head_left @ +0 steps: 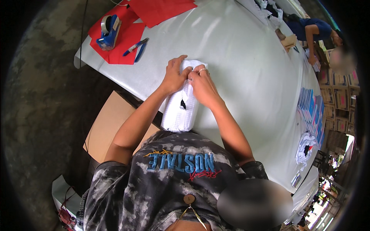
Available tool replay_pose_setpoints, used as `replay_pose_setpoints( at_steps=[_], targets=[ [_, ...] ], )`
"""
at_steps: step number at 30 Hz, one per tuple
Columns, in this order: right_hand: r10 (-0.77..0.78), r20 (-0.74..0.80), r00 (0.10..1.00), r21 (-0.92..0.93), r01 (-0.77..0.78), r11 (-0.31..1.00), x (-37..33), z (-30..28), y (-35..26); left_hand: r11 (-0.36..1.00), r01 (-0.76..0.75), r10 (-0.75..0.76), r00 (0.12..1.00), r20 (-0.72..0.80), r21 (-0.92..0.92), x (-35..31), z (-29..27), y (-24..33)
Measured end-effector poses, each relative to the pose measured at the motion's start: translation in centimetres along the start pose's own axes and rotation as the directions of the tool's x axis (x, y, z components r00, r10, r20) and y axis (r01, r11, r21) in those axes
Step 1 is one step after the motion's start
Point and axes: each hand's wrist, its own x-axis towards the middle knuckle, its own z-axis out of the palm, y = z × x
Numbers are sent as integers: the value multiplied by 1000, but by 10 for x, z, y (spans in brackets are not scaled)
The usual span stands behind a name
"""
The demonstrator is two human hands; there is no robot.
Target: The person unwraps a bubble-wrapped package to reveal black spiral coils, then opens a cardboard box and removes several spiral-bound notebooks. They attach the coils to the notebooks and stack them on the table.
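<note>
A long white package (178,113) with a ribbed-looking surface lies on the table in front of me, its near end close to my shirt. A small tear or gap in its top shows something black inside. My left hand (176,77) grips the far part of the package from the left, thumb on top. Opposite it, my right hand (201,81), with a ring on one finger, has its fingers closed in a pinch on the white covering. Both hands meet near the package's far end, and they hide part of it.
Red sheets (162,11) lie on the white table (246,88) at the far left, with a blue tape dispenser (110,32) and pens (135,47). Stacked booklets (311,111) and a crumpled white bundle (305,148) line the right edge. Another person (314,32) is at the far right.
</note>
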Motion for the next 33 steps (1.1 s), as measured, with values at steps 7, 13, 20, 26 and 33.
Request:
replay_pose_setpoints(
  at_steps=[7, 13, 20, 26, 33],
  targets=[
    [22, 164, 986, -5, -22, 1000, -71, -4, -12, 995, 3, -1, 1000, 20, -101, -34, 0, 11],
    [181, 69, 981, 227, -192, 955, -79, -11, -20, 996, 23, -21, 999, 27, -88, -34, 0, 9],
    [105, -171, 980, -51, -115, 992, -75, 10, -28, 993, 15, -13, 1000, 24, -117, -34, 2, 11],
    [-8, -151, 989, -91, -6, 996, -62, 8, -20, 993, 29, -28, 1000, 9, -114, -36, 0, 12],
    [114, -183, 977, -95, -133, 987, -57, 15, -37, 996, 13, -12, 1000, 11, -84, -34, 1, 14]
  ],
)
